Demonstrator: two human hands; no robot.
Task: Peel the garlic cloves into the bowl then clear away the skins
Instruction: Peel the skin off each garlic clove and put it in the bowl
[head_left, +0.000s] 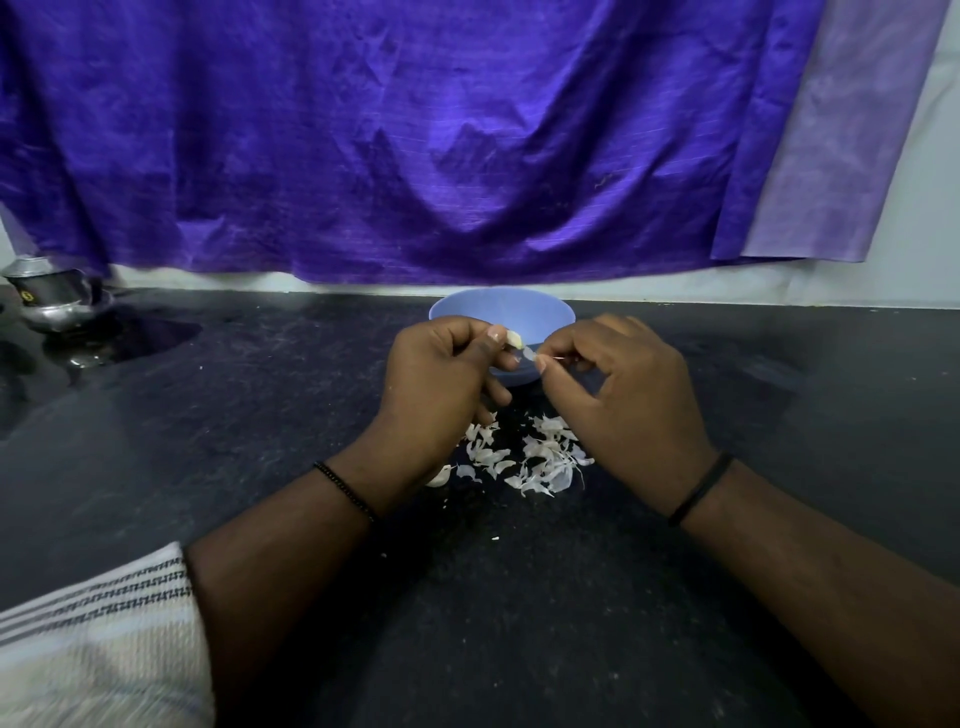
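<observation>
A person's left hand (441, 374) pinched a garlic clove (514, 339) between curled fingers (496, 332) just above the blue bowl (501, 312), while the right hand (618, 384), fingers also curled, gripped a strip of skin (529, 354) drawn from the clove. Below the fingers, a scatter of peeled skins (535, 457) lay on the dark table (260, 415). A purple cloth (415, 135) hung beyond the bowl.

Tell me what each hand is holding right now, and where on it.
The left hand pinches a garlic clove by its near end. The right hand pinches the loose end of its skin, above the bowl.
</observation>
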